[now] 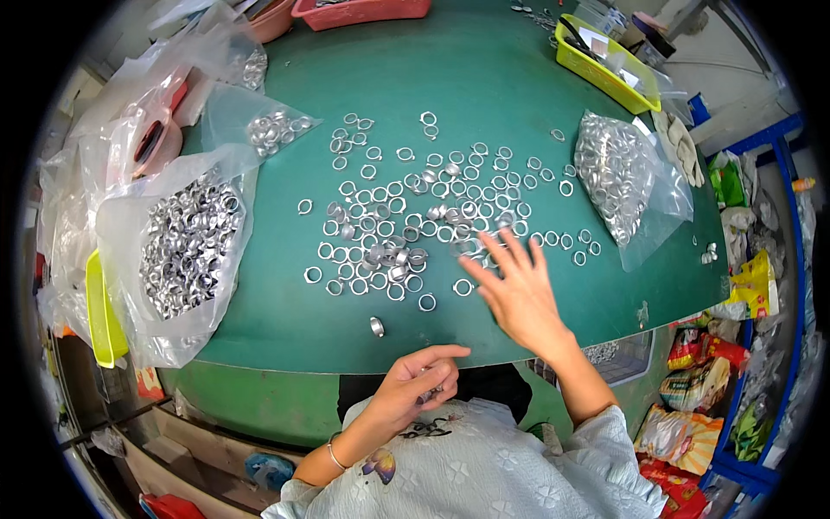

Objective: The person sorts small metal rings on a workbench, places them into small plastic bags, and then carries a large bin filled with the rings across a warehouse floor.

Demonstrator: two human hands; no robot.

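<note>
Many small silvery metal rings (355,254) with little tabs lie scattered over the middle of the green table (484,78), some flat and some on edge. My right hand (520,294) is over the right part of the spread, fingers apart, with nothing visible in them; the fingertips are slightly blurred. Whether they touch the rings below, I cannot tell. My left hand (422,381) is at the table's near edge, curled around a few metal rings that glint between its fingers, its index finger stretched to the right. One ring (376,326) stands apart near the front edge.
An open clear bag (220,294) heaped with rings lies at the left, a smaller bag (298,124) behind it. Another filled bag (661,212) lies at the right, near a white glove (680,147). A yellow-green basket (635,97) and a red tray (363,12) stand farther back.
</note>
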